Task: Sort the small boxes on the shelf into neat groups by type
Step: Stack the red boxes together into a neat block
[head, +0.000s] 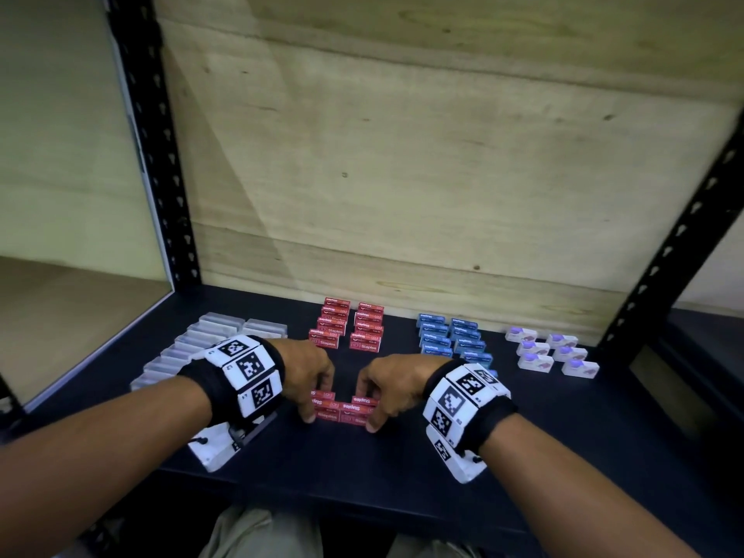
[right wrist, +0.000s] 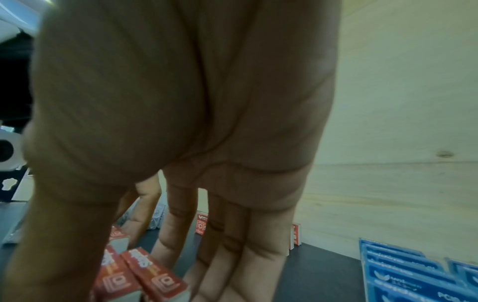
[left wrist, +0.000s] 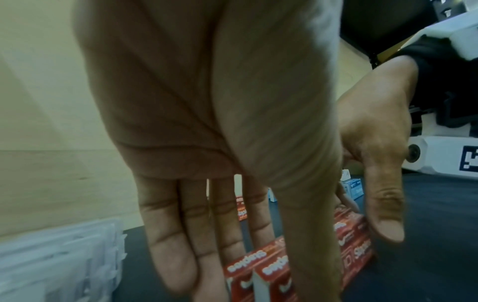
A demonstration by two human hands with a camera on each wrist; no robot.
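From the head view, both hands were down on the dark shelf [head: 402,469], working one small cluster of red staple boxes [head: 345,408] near the front edge. The left hand [head: 310,372] pinched the cluster's left end, thumb at the front and fingers behind; the right hand [head: 386,386] did the same at the right end. Behind them stood the sorted red rows [head: 350,328], two columns deep toward the plywood back panel [head: 443,155]. Clear plastic cases [head: 193,348] sat to the left, blue boxes [head: 451,336] to the right of the red, and white-and-purple boxes [head: 551,352] farthest right.

The left wrist view looked down the palm: the fingers [left wrist: 168,245] reached straight down behind the red boxes [left wrist: 274,271], the thumb in front, with the right hand's thumb [left wrist: 383,204] at the far end of the same cluster.

The right wrist view showed the fingers [right wrist: 248,255] straight and close together behind the red boxes [right wrist: 155,275], thumb on the near side, and blue boxes [right wrist: 408,275] standing just to the right.
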